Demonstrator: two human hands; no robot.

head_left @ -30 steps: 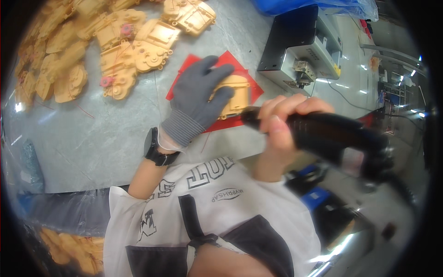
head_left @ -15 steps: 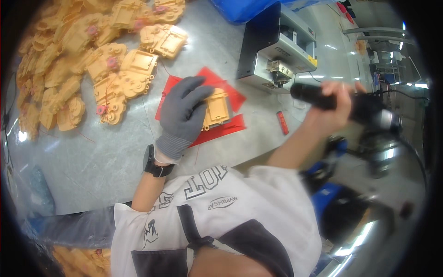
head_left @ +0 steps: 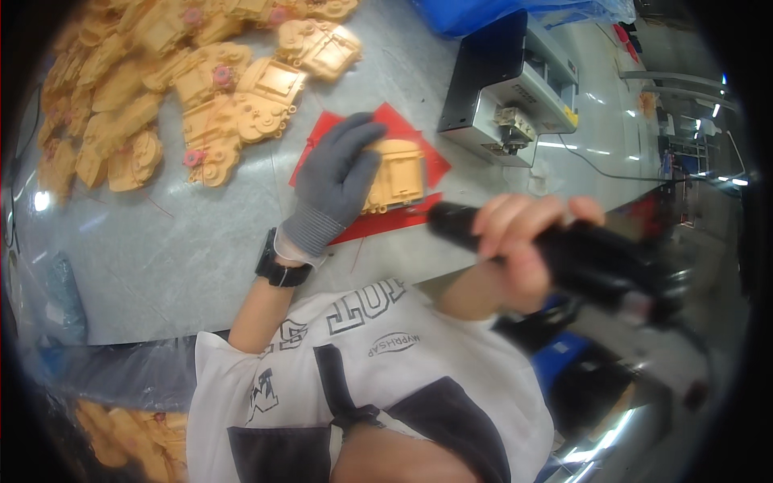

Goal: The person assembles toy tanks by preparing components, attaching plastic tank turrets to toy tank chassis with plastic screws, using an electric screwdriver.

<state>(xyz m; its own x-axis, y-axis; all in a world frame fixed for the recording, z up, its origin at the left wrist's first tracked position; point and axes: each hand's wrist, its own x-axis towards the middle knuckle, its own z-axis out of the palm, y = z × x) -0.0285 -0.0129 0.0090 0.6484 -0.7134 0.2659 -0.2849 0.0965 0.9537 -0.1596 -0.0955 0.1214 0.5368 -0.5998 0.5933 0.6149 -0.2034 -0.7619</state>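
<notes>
Grey speckled worktop. A heap of orange moulded plastic housings, some with pink gears, is lying at upper left. A grey-and-black boxy bench machine is sitting at upper right, near the mat. Left hand, in a grey knit glove, is pressing flat on an orange plastic housing, which is resting on a red mat; fingers spread, not clenched. Right hand, bare, is gripping a black cylindrical power screwdriver, fingers wrapped round it, just right of the mat.
</notes>
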